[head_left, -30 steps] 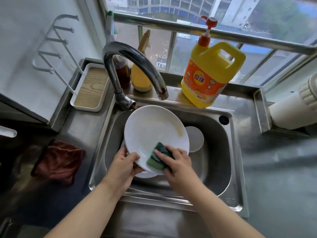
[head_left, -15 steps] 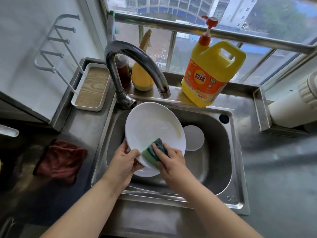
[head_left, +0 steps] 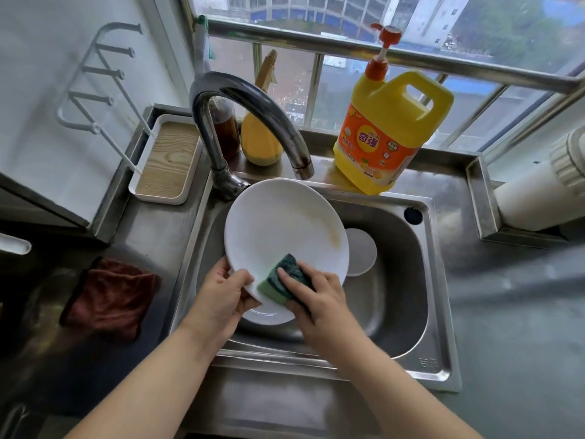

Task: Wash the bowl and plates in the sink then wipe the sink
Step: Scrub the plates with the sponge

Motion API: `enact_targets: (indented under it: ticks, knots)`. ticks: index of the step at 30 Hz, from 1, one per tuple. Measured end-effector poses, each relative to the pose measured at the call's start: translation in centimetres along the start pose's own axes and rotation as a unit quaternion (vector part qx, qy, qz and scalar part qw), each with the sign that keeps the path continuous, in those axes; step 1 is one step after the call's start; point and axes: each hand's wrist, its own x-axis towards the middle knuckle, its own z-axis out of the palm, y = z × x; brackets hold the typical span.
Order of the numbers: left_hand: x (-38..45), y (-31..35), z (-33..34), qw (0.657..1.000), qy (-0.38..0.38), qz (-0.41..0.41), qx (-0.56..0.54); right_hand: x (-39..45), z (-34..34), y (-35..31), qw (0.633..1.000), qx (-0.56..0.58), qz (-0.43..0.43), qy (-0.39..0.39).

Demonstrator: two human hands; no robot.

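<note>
A large white plate (head_left: pixel 278 229) is tilted up over the steel sink (head_left: pixel 408 280), with a yellowish smear near its right rim. My left hand (head_left: pixel 221 296) grips its lower left edge. My right hand (head_left: pixel 319 299) presses a green sponge (head_left: pixel 281 280) against the plate's lower part. Under it, a second white dish (head_left: pixel 269 312) lies in the basin. A round white bowl or dish (head_left: pixel 361 251) shows to the right, partly hidden behind the plate.
The curved tap (head_left: pixel 247 122) arches over the plate. A yellow detergent jug (head_left: pixel 386 128) with a pump stands on the back ledge, beside two bottles (head_left: pixel 259 137). A dark red cloth (head_left: pixel 110 296) lies on the left counter, a white rack tray (head_left: pixel 167 160) behind it.
The sponge in my right hand has slid left along the plate's lower edge, toward my left hand. The plate stays tilted in my left hand.
</note>
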Motion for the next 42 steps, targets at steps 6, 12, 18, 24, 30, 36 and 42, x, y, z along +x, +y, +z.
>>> enact_targets:
  ticks: [6, 12, 18, 24, 30, 36, 42]
  knots:
    - [0.4, 1.3, -0.9, 0.999, -0.006, -0.025, 0.037, 2.6, -4.7, 5.9, 0.989, -0.127, 0.053, 0.052]
    - [1.2, 1.8, 0.4, 1.0, -0.002, -0.025, 0.0, 1.7, -2.5, 0.0, 0.995, -0.065, 0.067, 0.043]
    - [1.1, 2.0, -0.5, 0.999, -0.003, -0.028, 0.041, 0.5, -2.9, 1.3, 0.999, -0.046, 0.006, 0.001]
    - [1.7, 4.1, -0.8, 0.997, -0.022, -0.049, 0.061, 2.0, -8.1, 4.1, 0.994, 0.068, 0.082, -0.027]
    - [2.6, 4.3, 0.2, 0.998, -0.019, -0.064, 0.006, 2.0, -7.5, 2.5, 0.965, 0.22, 0.132, 0.05]
    - [1.4, 1.1, 1.8, 0.992, -0.07, -0.055, -0.092, 0.8, -4.8, 1.6, 0.932, 0.245, 0.243, 0.112]
    - [-0.6, -3.1, 3.1, 0.994, -0.067, -0.063, -0.066, -1.0, -2.1, 0.3, 0.936, 0.231, 0.257, 0.069]
